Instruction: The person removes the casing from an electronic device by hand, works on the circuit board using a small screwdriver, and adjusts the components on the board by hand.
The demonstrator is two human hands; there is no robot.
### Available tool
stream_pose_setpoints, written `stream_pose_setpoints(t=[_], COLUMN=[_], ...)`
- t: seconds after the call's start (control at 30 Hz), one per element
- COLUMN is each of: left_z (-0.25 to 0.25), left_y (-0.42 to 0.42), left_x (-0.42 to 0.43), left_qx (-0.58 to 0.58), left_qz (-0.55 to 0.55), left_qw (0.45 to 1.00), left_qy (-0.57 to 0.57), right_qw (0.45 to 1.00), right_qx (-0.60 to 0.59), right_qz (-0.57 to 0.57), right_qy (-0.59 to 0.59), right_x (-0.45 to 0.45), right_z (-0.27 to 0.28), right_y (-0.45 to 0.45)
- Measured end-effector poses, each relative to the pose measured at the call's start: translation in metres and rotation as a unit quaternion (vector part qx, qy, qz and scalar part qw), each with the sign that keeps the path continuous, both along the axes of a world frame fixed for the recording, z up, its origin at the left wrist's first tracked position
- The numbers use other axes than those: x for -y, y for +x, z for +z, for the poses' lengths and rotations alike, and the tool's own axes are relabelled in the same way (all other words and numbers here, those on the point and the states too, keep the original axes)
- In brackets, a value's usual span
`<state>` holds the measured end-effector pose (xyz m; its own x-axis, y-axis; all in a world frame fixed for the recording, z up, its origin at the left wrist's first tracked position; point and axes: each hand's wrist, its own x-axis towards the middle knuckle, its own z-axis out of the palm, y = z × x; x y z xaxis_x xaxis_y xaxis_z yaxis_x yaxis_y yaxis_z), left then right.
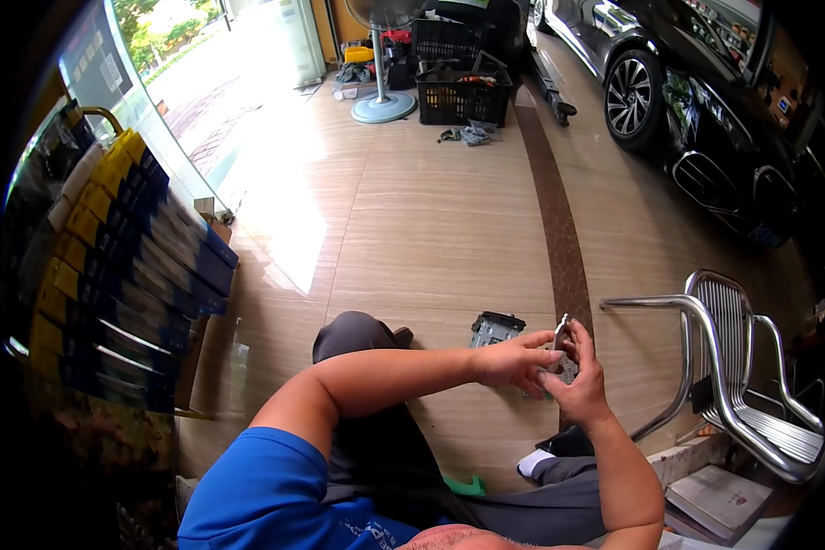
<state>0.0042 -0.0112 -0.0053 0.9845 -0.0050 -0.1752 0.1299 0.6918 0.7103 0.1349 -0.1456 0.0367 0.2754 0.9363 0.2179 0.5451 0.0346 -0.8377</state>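
Both hands meet low and right of centre, above the tiled floor. My left hand (513, 360) reaches in from the left with its fingers bent around the near side of a small metallic part (566, 368). Around the other side of that part curl the fingers of my right hand (584, 376). A thin light tip (564, 321) stands up between the hands. Just behind my left hand, a grey boxy device (497, 328) lies on the floor, partly covered by the hand. The small part is mostly hidden by fingers.
A metal chair (724, 367) stands at the right, near a black car (697, 119). Blue and yellow boxes (110, 257) fill a rack at left. A fan base (384, 106) and black crate (463, 99) stand ahead. A green object (467, 486) lies by the legs.
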Motion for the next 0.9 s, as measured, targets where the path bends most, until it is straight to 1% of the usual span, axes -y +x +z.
stream_pose_setpoints(t=[0.07,0.17,0.23,0.37,0.47,0.53,0.73,0.9], left_z=[-0.002,0.0,0.0,-0.002,-0.003,-0.002,0.0,0.006], left_y=[0.001,0.001,0.0,0.0,0.001,0.002,0.002,0.001], left_x=[0.0,0.002,0.001,-0.001,-0.001,-0.003,-0.004,-0.003], left_qx=[0.001,0.015,0.031,0.031,0.038,0.059,0.06,0.069], left_qz=[-0.005,0.022,0.021,0.019,0.021,0.03,0.044,0.042], left_qw=[1.0,1.0,0.999,0.999,0.999,0.998,0.996,0.997], left_qy=[-0.007,-0.012,0.004,0.007,0.003,0.021,0.045,0.02], right_qw=[1.0,1.0,0.999,0.999,1.0,0.998,0.998,0.997], right_qx=[-0.01,0.001,-0.036,-0.029,-0.005,0.048,0.064,0.082], right_qz=[-0.003,0.005,0.017,0.026,0.029,0.024,0.015,0.006], right_qy=[-0.008,0.003,-0.022,-0.023,-0.01,0.016,0.005,-0.004], right_x=[0.0,0.001,0.002,0.003,0.003,0.001,0.002,0.003], right_z=[0.001,0.002,0.003,-0.001,0.001,0.0,-0.002,-0.004], right_y=[-0.001,0.0,0.001,0.004,0.005,0.005,0.007,0.01])
